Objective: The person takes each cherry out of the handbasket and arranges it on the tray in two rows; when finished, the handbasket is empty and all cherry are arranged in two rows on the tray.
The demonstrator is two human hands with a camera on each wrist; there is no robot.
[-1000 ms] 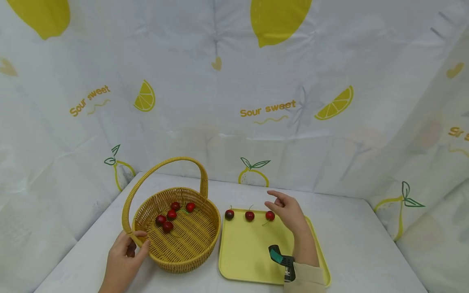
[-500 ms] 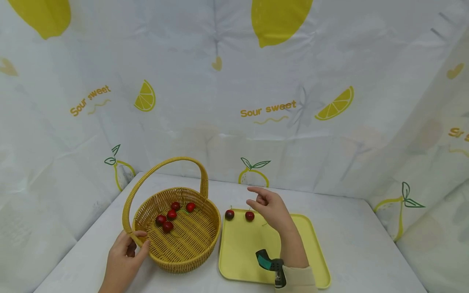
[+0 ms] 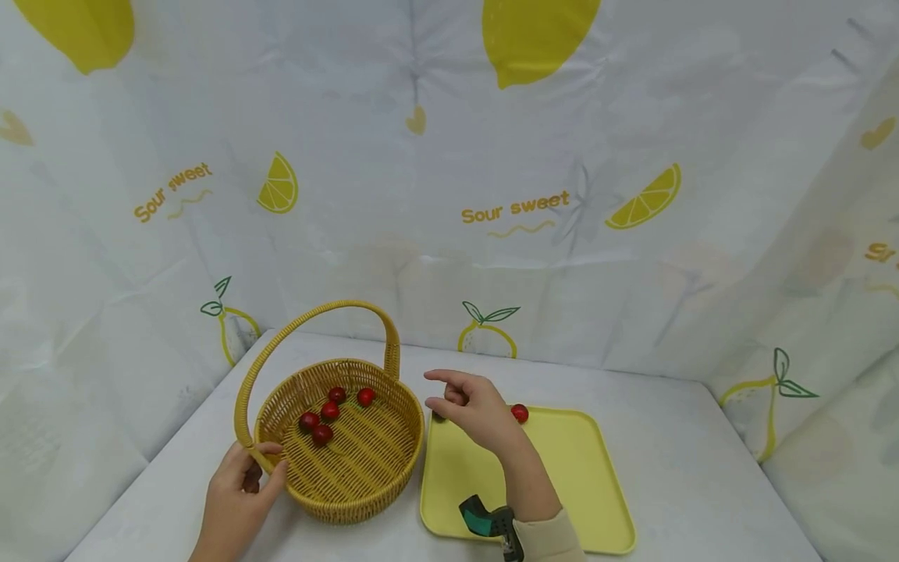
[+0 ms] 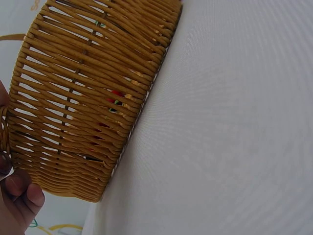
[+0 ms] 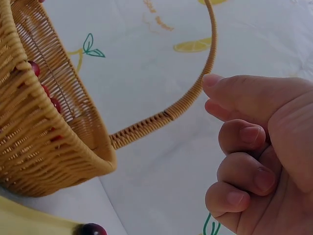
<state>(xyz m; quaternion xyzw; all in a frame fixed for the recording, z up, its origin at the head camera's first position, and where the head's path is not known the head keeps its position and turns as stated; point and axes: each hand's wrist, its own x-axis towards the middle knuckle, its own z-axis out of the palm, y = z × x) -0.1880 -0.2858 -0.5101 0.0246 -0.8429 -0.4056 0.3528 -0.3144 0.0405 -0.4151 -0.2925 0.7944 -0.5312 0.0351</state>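
My left hand (image 3: 239,488) grips the rim of a yellow woven basket (image 3: 361,499) at the foot of its handle, thumb on the near side. Inside the basket lie several red cherries (image 3: 321,435). My right hand (image 3: 472,407) hovers over the back left of a yellow tray (image 3: 576,476), index finger and thumb apart and the other fingers curled, with nothing seen between them. Below the thumb a dark cherry (image 3: 438,417) shows in part; another red cherry (image 3: 520,413) lies right of the hand. The right wrist view shows the dark cherry (image 5: 93,229) below the hand.
The basket's tall arched handle (image 3: 309,312) rises left of my right hand. Basket and tray stand side by side on a white-covered table (image 3: 688,460). A white curtain (image 3: 393,187) printed with lemons hangs behind.
My right hand has moved left across the tray's back edge, uncovering the rightmost cherry and covering the middle one. The left hand and the basket stay put.
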